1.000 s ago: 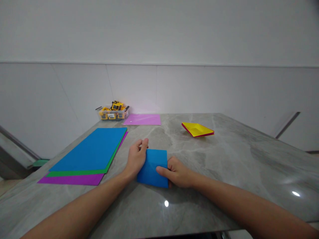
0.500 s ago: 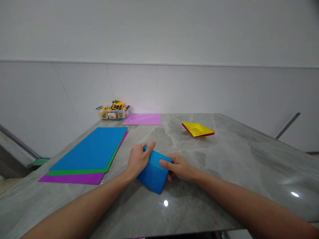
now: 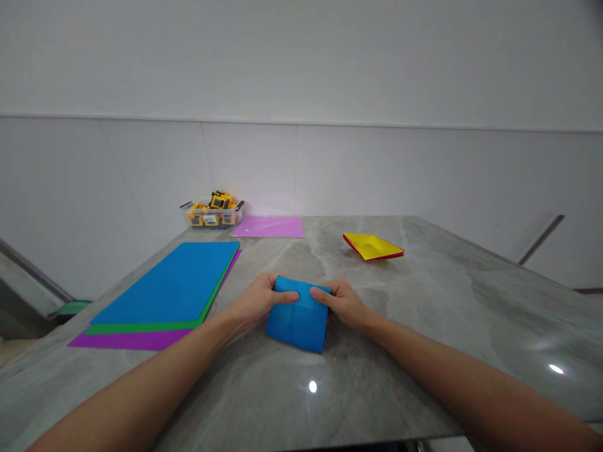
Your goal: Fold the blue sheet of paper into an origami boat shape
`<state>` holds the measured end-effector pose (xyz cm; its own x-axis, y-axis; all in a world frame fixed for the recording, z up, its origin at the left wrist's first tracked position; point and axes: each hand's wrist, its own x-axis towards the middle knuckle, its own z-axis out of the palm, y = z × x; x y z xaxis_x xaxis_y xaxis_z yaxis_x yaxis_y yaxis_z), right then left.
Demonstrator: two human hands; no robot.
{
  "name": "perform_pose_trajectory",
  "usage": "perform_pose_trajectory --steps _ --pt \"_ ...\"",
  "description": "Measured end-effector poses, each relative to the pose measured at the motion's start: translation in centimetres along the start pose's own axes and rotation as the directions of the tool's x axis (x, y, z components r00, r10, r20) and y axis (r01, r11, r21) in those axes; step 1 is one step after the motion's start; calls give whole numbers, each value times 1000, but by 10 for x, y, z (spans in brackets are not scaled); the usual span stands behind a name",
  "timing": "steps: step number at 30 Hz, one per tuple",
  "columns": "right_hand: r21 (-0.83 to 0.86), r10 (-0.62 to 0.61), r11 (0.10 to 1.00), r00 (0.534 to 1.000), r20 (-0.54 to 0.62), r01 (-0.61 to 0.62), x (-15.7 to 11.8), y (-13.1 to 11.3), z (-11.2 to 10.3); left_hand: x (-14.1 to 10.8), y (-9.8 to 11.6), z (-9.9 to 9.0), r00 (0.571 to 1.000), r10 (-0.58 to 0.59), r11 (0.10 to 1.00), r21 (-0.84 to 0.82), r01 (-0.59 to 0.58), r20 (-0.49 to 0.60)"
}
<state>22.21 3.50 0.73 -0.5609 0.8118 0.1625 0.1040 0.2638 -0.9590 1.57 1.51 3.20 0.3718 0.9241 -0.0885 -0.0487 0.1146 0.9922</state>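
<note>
A folded piece of blue paper (image 3: 298, 325), roughly square with a crease across it, is held just above the front part of the table. My left hand (image 3: 264, 300) grips its upper left side, thumb flat on the near face and fingers behind. On the upper right corner, my right hand (image 3: 345, 302) pinches the paper the same way. Both thumbs point toward each other near the top edge. The fingers behind the paper are mostly hidden.
Blue (image 3: 169, 282), green (image 3: 141, 328) and purple sheets (image 3: 117, 339) lie stacked at the left. A folded yellow and red paper (image 3: 374, 246) rests farther back right. Against the wall are a pink sheet (image 3: 271, 226) and a clear bin (image 3: 211, 217) of yellow toy vehicles.
The blue folded paper has turned to lie more level. My left hand has shifted its grip, its thumb now flat across the face. My right hand has risen slightly.
</note>
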Motion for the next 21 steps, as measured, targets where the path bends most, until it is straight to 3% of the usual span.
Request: perform_pose_trajectory --steps 4,9,12,17,21 --pt "18 -23 1000 999 49 23 0 -3 -2 0 1 -3 998 53 997 61 -51 -27" --pt "140 -16 990 981 194 -11 -3 -5 -3 -5 6 -6 993 40 999 -20 -39 107" --pt "156 -18 988 977 214 -16 -4 -6 -3 -4 4 -6 991 38 996 -84 -27 129" --pt "-93 -102 990 993 53 106 -5 -10 -1 4 -3 -10 991 132 989 -64 -133 -17" --pt "-291 -240 928 971 11 233 -9 -16 4 5 -4 -11 987 158 987 14 -158 -1"
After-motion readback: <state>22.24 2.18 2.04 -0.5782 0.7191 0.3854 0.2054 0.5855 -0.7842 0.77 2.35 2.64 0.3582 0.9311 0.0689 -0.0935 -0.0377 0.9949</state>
